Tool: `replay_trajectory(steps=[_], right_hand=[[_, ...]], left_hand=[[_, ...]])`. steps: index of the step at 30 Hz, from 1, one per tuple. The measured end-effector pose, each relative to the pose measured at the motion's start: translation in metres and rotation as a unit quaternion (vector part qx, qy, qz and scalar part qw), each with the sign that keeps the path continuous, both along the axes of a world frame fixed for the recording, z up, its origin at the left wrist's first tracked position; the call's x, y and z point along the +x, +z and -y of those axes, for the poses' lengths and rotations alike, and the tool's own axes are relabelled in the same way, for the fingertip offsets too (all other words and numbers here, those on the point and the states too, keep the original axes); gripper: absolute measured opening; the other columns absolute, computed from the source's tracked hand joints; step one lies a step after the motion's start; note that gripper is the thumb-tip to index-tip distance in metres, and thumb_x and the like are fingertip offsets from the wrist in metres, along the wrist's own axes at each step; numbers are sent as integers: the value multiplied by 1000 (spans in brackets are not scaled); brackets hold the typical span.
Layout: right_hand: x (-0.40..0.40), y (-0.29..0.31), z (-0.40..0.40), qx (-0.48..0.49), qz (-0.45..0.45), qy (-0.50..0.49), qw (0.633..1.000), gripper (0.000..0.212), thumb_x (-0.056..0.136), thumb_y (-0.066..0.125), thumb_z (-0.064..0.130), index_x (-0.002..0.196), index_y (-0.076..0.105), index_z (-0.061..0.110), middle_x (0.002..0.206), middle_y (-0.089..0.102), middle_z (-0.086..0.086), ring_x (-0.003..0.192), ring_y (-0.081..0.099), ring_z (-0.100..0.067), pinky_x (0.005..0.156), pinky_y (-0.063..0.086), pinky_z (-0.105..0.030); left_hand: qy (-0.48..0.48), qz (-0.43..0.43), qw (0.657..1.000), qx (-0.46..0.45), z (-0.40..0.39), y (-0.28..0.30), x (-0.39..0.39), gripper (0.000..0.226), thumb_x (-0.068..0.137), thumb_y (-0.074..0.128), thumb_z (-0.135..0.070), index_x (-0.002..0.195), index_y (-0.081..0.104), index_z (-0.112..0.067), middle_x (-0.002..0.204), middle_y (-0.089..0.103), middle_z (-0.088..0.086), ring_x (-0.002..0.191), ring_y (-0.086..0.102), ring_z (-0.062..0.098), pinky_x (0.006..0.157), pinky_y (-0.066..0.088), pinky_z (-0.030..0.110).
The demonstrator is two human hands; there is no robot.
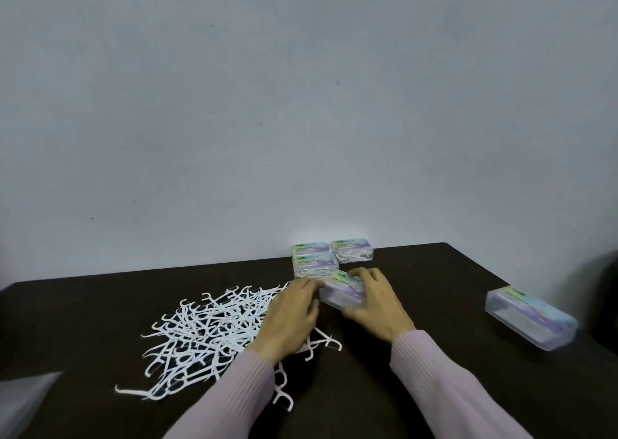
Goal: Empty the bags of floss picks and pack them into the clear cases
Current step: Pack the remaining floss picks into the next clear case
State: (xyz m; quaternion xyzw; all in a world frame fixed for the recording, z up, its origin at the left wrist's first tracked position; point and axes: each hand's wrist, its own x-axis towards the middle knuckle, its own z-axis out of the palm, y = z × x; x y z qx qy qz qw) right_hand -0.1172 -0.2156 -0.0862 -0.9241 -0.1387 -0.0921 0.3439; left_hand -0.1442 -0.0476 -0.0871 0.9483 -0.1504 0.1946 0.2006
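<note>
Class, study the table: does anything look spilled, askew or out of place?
Yes. Loose floss picks lie in a tangled heap on the table, left of the hands. One case sits apart at the right edge, askew, away from the three cases grouped by the wall.

floss picks white | table dark brown | sleeves pink ribbed | wall grey

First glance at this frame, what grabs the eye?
The white heap of loose floss picks sprawled left of centre on the dark table. Just right of it, both hands, left hand and right hand, hold a clear case; filled cases cluster behind by the wall.
</note>
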Motion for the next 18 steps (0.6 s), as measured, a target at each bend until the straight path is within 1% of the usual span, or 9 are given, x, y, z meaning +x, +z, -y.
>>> replay_trajectory(steps=[2,4,6,8,10,12,16,18], right_hand=[[0,-2,-6,23,12,-23,999,61,75,73,28,127,42,21,125,42,-2,115,42,-14,97,38,-26],[1,-4,-7,30,24,-39,998,59,75,73,30,125,43,21,123,45,-2,114,43,-15,96,40,-27],[1,-5,-7,33,25,-39,998,57,75,73,31,124,44,21,122,46,-2,113,47,-16,96,43,-29],[1,-6,-6,25,20,-29,999,57,75,73,30,123,44,22,123,46,0,113,47,-15,96,43,-29],[1,-6,-7,18,14,-17,1000,58,75,74,30,123,43,23,124,45,1,114,47,-14,96,42,-29],[0,-7,-8,16,8,-2,1000,60,74,74,30,124,42,24,125,45,2,114,46,-12,97,42,-28],[-4,-4,-13,31,20,23,999,61,73,76,28,125,44,22,126,48,2,112,48,-11,99,44,-29],[-7,-4,-12,46,26,24,998,60,73,76,27,124,45,21,125,49,1,112,49,-11,98,43,-27]], left_hand=[[65,-45,996,46,-20,-1,6,42,101,36,-27,142,35,-19,146,39,-2,134,34,12,113,25,32],[111,-123,982,93,-39,-3,13,49,102,26,-37,148,22,-21,155,24,-3,143,18,13,118,11,43],[105,-182,971,110,-49,-7,18,53,102,19,-43,150,12,-24,158,10,-6,145,5,11,117,0,48],[85,-209,967,116,-52,-8,21,52,102,17,-42,150,10,-25,159,6,-7,145,1,10,116,-2,49],[75,-215,967,118,-54,-9,21,51,102,18,-41,150,12,-24,159,6,-6,146,2,11,117,0,49],[70,-205,970,113,-54,-11,19,50,102,21,-40,150,17,-23,158,11,-5,145,7,12,118,4,49],[55,-151,981,105,-56,-10,11,44,102,31,-35,144,35,-22,151,33,-3,139,28,12,115,23,43],[44,-133,986,90,-58,-9,4,40,101,35,-31,139,42,-21,145,42,-4,133,36,13,111,29,40]])
